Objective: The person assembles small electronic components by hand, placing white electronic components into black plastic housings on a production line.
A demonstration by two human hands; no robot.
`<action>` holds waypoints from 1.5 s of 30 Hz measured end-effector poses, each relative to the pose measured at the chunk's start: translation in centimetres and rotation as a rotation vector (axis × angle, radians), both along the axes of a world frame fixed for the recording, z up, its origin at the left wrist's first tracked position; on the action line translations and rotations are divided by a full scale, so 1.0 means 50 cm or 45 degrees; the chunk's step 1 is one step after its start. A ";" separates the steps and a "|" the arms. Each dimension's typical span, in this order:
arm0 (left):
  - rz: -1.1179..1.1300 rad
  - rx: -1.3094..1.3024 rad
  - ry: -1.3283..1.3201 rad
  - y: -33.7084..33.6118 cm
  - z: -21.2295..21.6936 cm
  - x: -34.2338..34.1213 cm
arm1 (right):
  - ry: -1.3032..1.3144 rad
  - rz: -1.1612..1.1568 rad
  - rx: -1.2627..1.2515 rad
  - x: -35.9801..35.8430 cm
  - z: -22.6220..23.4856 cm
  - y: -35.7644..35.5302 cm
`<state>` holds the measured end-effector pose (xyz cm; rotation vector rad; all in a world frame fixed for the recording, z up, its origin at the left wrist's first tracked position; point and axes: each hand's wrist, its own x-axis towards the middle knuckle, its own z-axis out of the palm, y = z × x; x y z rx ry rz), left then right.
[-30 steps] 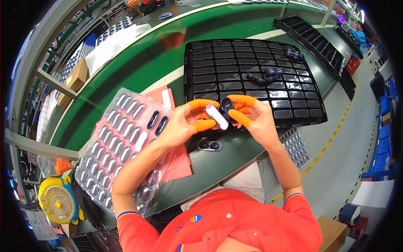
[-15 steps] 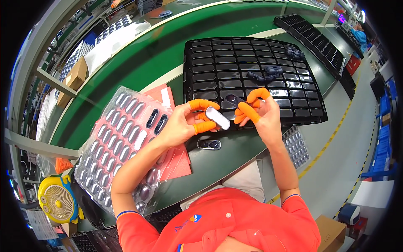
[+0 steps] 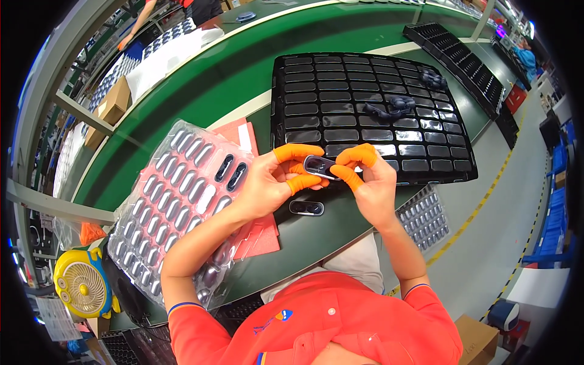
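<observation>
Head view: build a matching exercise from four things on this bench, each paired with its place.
Things:
1. small oval part
2. second oval part
3. black tray
4. clear blister tray

Places:
A. under the left forearm
B. lying on the green bench just below the hands
C. pinched between left hand and right hand
D. beyond the hands, holding a few dark parts

Pairs: 1-C, 2-B, 3-D, 4-A

Orange finger cots [image 3: 296,152], black gridded tray [image 3: 340,91], green belt [image 3: 243,67], yellow fan [image 3: 82,286]
</observation>
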<state>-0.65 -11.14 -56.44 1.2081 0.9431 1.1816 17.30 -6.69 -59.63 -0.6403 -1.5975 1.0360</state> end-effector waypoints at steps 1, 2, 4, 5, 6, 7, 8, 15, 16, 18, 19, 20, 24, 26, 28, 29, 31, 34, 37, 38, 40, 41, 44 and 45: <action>-0.001 0.031 0.030 0.000 -0.001 0.002 | -0.004 0.042 -0.068 0.003 0.000 0.003; -0.002 0.062 0.060 0.000 -0.002 0.003 | -0.008 0.083 -0.135 0.007 0.001 0.006; 0.000 0.091 0.090 -0.002 -0.002 0.003 | -0.011 0.128 -0.204 0.013 0.002 0.011; -0.005 0.103 0.104 -0.002 -0.001 0.002 | -0.051 0.140 -0.177 0.017 0.004 0.014; -0.011 0.115 0.118 -0.002 0.001 0.001 | -0.091 0.152 -0.149 0.019 0.005 0.016; -0.016 0.127 0.132 -0.002 0.002 0.000 | -0.130 0.164 -0.121 0.020 0.006 0.016; -0.016 0.125 0.132 -0.004 0.001 0.000 | -0.130 0.164 -0.123 0.021 0.006 0.017; -0.013 0.370 0.207 -0.002 -0.010 -0.007 | 0.218 0.210 -0.458 -0.023 0.012 -0.008; -0.012 0.368 0.207 -0.004 -0.012 -0.008 | 0.218 0.211 -0.459 -0.020 0.010 -0.011; 0.019 0.369 0.279 -0.010 -0.009 -0.007 | 0.051 0.252 -0.327 -0.005 0.005 -0.015; 0.036 0.369 0.315 -0.012 -0.008 -0.006 | -0.033 0.273 -0.260 -0.001 0.004 -0.016; 0.038 0.367 0.314 -0.014 -0.008 -0.003 | -0.034 0.275 -0.261 -0.001 -0.001 -0.016; 0.124 0.287 0.312 -0.015 -0.004 0.008 | -0.135 0.047 0.136 -0.007 -0.026 -0.014; 0.093 0.445 0.731 -0.014 0.015 -0.002 | -0.192 -0.093 0.409 -0.011 -0.025 -0.015; 0.079 0.519 0.940 -0.016 0.015 -0.005 | -0.222 -0.159 0.544 -0.020 -0.027 -0.021; 0.092 0.581 0.993 -0.018 0.010 -0.006 | -0.204 -0.218 0.614 -0.027 -0.028 -0.028; 0.117 0.706 1.097 -0.022 -0.001 -0.008 | -0.168 -0.336 0.752 -0.037 -0.032 -0.040; 0.088 0.457 0.896 -0.034 -0.015 -0.005 | -0.170 -0.336 0.698 -0.041 -0.048 -0.050; 0.041 0.204 0.750 -0.033 -0.018 -0.003 | -0.171 -0.265 0.554 -0.037 -0.056 -0.046; -0.001 0.080 0.701 -0.026 -0.008 0.001 | -0.175 -0.205 0.438 -0.031 -0.055 -0.040; -0.040 -0.045 0.650 -0.018 0.009 -0.002 | -0.179 -0.142 0.323 -0.024 -0.051 -0.035; -0.060 -0.084 0.565 -0.015 0.019 -0.008 | -0.153 -0.138 0.232 -0.022 -0.045 -0.034; -0.101 -0.157 0.397 -0.016 0.028 -0.021 | -0.100 -0.132 0.054 -0.026 -0.037 -0.036; -0.088 -0.126 0.384 -0.019 0.021 -0.025 | -0.095 -0.147 0.126 -0.033 -0.038 -0.039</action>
